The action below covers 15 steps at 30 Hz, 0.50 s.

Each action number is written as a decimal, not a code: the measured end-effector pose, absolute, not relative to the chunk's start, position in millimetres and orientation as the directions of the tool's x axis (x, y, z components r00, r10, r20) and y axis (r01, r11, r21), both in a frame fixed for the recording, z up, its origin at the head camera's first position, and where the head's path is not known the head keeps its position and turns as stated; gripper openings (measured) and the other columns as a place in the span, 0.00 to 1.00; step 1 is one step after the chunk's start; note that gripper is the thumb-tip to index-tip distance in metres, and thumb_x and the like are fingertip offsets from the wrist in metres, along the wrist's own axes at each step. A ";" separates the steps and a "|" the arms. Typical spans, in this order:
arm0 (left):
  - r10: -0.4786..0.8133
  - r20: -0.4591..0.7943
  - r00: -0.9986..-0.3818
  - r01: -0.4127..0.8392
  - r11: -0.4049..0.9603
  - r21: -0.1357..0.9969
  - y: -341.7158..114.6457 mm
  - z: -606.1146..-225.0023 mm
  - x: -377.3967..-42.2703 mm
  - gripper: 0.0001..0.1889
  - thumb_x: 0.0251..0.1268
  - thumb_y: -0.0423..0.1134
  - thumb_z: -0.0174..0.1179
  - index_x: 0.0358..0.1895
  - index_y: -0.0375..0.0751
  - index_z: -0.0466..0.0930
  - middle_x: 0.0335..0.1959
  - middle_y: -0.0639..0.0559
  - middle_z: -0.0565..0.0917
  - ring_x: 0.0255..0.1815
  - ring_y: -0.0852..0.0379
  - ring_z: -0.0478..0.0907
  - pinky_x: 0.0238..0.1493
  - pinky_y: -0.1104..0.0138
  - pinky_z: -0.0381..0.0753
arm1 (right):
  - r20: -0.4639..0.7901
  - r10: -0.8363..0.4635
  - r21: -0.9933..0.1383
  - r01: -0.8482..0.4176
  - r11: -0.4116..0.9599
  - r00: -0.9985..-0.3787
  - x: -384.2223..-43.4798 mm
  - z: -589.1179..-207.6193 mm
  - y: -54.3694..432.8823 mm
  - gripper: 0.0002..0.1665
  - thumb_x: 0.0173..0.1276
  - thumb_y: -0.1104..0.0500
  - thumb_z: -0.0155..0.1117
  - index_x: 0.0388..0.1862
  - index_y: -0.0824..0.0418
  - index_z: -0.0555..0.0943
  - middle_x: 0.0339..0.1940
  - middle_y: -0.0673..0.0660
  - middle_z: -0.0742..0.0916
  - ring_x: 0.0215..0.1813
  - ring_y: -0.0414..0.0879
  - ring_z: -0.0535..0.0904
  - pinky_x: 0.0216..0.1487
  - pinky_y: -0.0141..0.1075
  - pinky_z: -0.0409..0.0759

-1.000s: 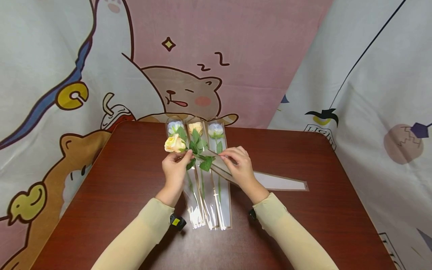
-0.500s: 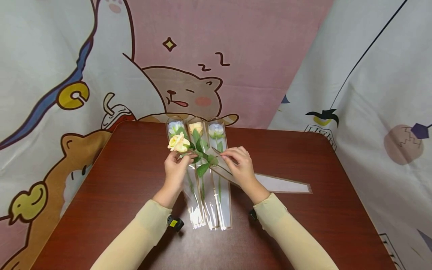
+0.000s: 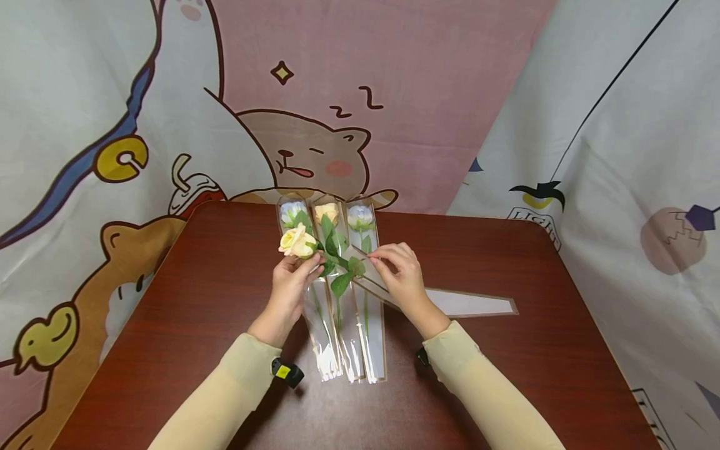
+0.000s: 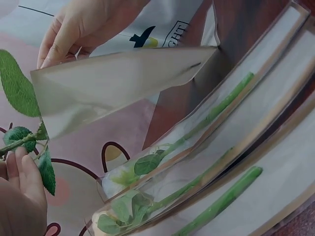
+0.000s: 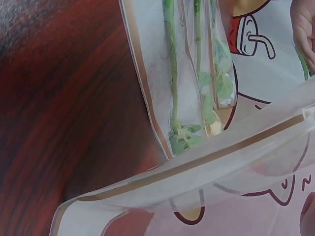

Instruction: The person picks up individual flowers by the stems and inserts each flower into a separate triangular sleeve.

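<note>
My left hand [image 3: 289, 284] holds a pale yellow rose [image 3: 298, 241] by the stem, just below the bloom. Green leaves [image 4: 45, 169] spread along that stem beside the mouth of a long flower sleeve [image 4: 108, 88]. Faint green shows through the sleeve's wall near the mouth. Between thumb and fingertips, my right hand [image 3: 402, 275] pinches the sleeve's upper edge. From there the sleeve slants down to the right, its narrow white end with a brown border lying over the table. In the right wrist view, the sleeve's brown strip [image 5: 197, 172] crosses the picture.
Under the hands, three sleeved flowers lie side by side on the dark wooden table [image 3: 534, 369]: a bluish one [image 3: 291, 212], a yellow one [image 3: 326, 214] and another bluish one [image 3: 360, 217]. A cartoon-printed cloth [image 3: 422, 94] hangs behind the table's far edge.
My left hand has shifted slightly right with the rose, and its leaves sit closer to the right hand. The right hand keeps its pinch on the sleeve, almost in place.
</note>
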<state>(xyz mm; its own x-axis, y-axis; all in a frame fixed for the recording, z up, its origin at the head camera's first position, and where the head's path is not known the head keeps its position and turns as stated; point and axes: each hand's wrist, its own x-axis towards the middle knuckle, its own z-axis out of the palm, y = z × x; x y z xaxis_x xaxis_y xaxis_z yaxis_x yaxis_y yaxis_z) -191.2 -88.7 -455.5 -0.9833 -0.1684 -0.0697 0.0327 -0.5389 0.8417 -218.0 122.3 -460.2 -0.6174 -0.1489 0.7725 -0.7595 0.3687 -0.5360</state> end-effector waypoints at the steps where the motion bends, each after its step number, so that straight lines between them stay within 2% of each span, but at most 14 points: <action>1: -0.162 -0.069 -0.984 0.031 -0.545 0.838 -88.8 -455.4 -190.9 0.09 0.62 0.23 0.56 0.37 0.41 0.78 0.29 0.54 0.87 0.31 0.61 0.85 0.41 0.70 0.84 | 0.772 -0.150 -0.536 -0.759 0.370 -0.618 -218.2 -460.3 122.3 0.07 0.53 0.70 0.70 0.32 0.63 0.85 0.33 0.59 0.87 0.36 0.50 0.75 0.41 0.38 0.69; 7: -0.189 -0.053 -0.981 0.058 -0.535 0.843 -88.3 -455.7 -190.4 0.09 0.60 0.23 0.59 0.31 0.43 0.81 0.26 0.53 0.87 0.29 0.61 0.85 0.38 0.71 0.84 | 0.760 -0.164 -0.544 -0.754 0.368 -0.628 -218.6 -459.2 123.2 0.06 0.56 0.68 0.70 0.33 0.62 0.85 0.34 0.57 0.88 0.36 0.49 0.75 0.42 0.38 0.70; 15: -0.290 -0.016 -0.957 0.129 -0.475 0.870 -79.1 -458.0 -191.6 0.10 0.55 0.22 0.63 0.25 0.42 0.81 0.21 0.53 0.86 0.25 0.60 0.85 0.36 0.69 0.85 | 0.734 -0.212 -0.553 -0.749 0.365 -0.645 -216.2 -458.6 118.3 0.05 0.57 0.66 0.69 0.33 0.60 0.85 0.34 0.54 0.88 0.38 0.47 0.75 0.42 0.38 0.70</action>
<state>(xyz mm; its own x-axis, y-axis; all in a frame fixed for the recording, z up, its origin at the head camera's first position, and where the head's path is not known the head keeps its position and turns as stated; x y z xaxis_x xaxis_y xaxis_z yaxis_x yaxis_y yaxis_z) -191.6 -79.1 -458.0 -0.9570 -0.2898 -0.0159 0.1294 -0.4753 0.8703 -216.2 118.3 -458.6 -0.6451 -0.2119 0.7341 -0.7491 0.3647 -0.5530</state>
